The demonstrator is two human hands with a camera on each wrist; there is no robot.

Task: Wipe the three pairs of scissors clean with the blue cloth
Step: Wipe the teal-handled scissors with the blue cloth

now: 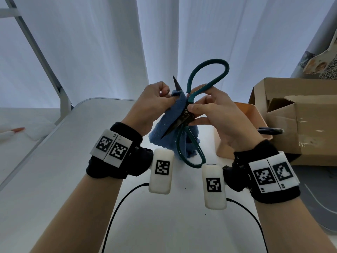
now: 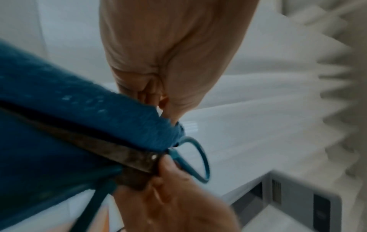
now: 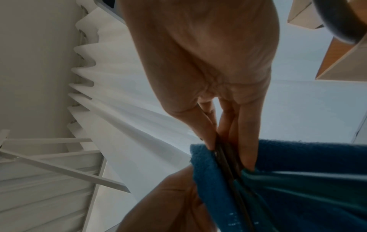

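Green-handled scissors [image 1: 188, 114] are held spread wide above the white table [image 1: 54, 161], one blade tip pointing up and one down-left. My right hand [image 1: 213, 114] pinches them at the pivot [image 2: 154, 156], thumb in front. My left hand [image 1: 151, 105] grips the blue cloth [image 1: 175, 110], folded over the upper blade; the rest of the cloth hangs down behind the lower handle loop. The left wrist view shows the cloth [image 2: 59, 125] lying along a dark blade [image 2: 111, 149]. From the right wrist, cloth [image 3: 298, 180] wraps the blade [image 3: 228, 169]. Another dark pair of scissors [image 1: 269, 131] lies on the peach tray's rim.
A peach tray [image 1: 246, 114] stands behind my right hand. An open cardboard box [image 1: 300, 121] sits at the right. White curtains hang behind the table. An orange-tipped pen [image 1: 12, 132] lies on a surface at far left. Cables run over the near table.
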